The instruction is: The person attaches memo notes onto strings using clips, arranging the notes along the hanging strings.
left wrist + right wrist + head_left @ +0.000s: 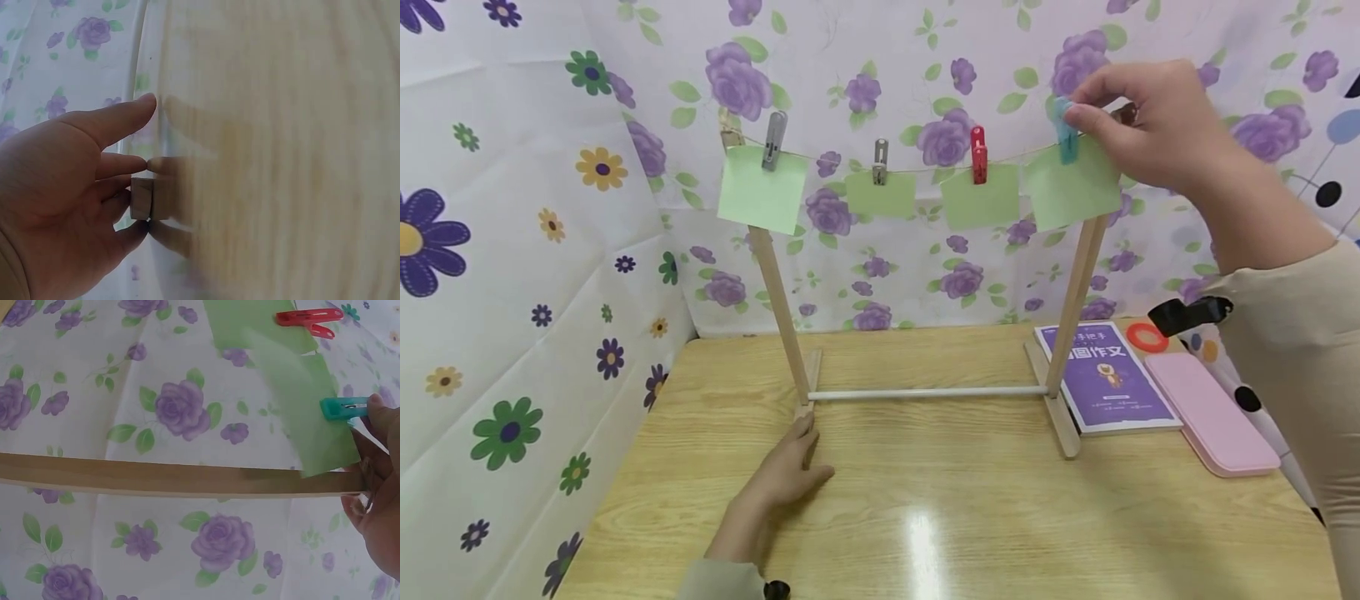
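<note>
Four-cornered green paper sheets hang from a string across a wooden rack [775, 308]. At the string's right end, my right hand [1165, 125] pinches a light blue clothespin [1067, 137] between thumb and index finger. That clothespin sits on the top edge of the rightmost green paper [1072, 187]; the right wrist view shows the blue clothespin [340, 408] on the paper [319, 425]. My left hand [782, 471] lies low on the left, its fingers touching the front end of the rack's left foot [141, 199], thumb held apart.
A grey clothespin [774, 142], a smaller grey one [880, 162] and a red one [978, 156] hold the other papers. Right of the rack lie a purple book [1112, 392], a pink case [1213, 412] and an orange ring [1147, 337]. A white rod [925, 392] joins the posts.
</note>
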The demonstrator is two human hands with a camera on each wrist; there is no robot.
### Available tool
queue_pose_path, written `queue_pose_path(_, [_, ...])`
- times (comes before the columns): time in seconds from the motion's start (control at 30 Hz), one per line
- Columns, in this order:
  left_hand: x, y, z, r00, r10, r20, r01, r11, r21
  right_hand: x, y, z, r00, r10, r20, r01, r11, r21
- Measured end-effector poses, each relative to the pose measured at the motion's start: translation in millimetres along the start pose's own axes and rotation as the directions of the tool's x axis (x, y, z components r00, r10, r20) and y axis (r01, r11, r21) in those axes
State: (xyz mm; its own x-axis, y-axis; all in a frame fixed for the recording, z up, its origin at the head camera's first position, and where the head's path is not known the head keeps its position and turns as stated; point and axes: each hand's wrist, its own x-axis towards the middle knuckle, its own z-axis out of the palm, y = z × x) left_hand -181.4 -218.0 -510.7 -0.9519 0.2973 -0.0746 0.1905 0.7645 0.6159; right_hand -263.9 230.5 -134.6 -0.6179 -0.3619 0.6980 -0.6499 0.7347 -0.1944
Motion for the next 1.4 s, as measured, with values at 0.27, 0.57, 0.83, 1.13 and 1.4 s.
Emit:
queue_pose_path(0.27, [0.9, -1.7, 1.7, 1.000, 0.015, -0.020, -0.015, 1.000, 0.004, -3.8, 6, 0, 1.000, 0.029, -0.007, -0.029, 1.000, 0.003])
queue_pose_path(0.57, [1.8, -2.3, 2.0, 1.000, 0.011, -0.023, -0.011, 1.000, 0.010, -4.8, 9, 4, 0.999, 0.032, -0.027, -0.030, 0.998, 0.053])
queue_pose_path(0.83, [1.5, 0.7, 1.7, 1.000, 0.013, -0.019, -0.012, 1.000, 0.016, -3.9, 8, 2, 0.998, 0.039, -0.048, -0.034, 0.995, 0.097])
queue_pose_path(1.13, [1.1, 3.6, 1.5, 1.000, 0.025, -0.012, -0.025, 0.999, 0.025, -6.9, 9, -2, 0.994, 0.070, -0.081, -0.059, 0.990, 0.128])
queue_pose_path(1.4, [2.1, 2.6, 2.2, 1.000, 0.027, -0.011, -0.026, 0.999, 0.026, -17.2, 2, 7, 0.862, -0.007, -0.507, 0.100, 0.983, 0.157])
